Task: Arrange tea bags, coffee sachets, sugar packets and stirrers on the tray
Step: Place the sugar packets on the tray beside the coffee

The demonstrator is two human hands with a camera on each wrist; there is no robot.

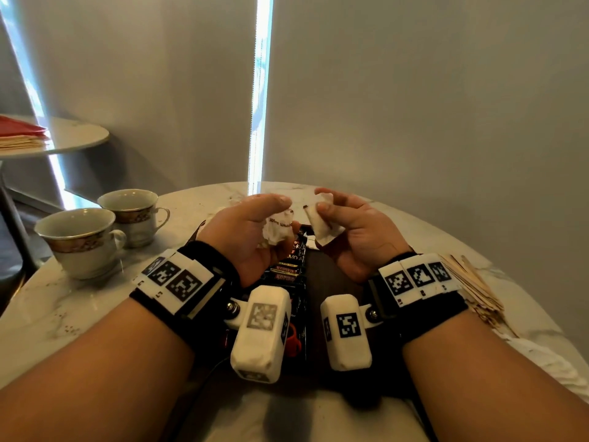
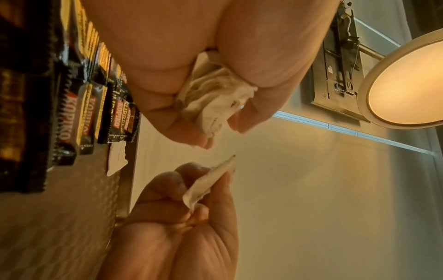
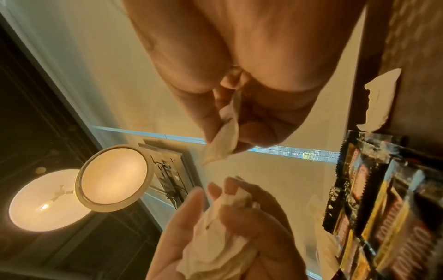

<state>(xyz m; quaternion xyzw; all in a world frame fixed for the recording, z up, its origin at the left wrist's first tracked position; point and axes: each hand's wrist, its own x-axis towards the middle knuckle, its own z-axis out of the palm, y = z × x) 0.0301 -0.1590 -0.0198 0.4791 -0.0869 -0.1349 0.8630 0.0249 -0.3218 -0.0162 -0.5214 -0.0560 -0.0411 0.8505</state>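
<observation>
The dark tray lies mostly hidden beneath both forearms and the wrist cameras, the row of Kopiko coffee sachets shows only in part (lower packs covered), and the stirrers vanish behind the right wristband.

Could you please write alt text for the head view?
Above a dark tray of black coffee sachets, the left hand holds crumpled white packets and the right hand pinches one white packet. Two teacups stand left.
</observation>
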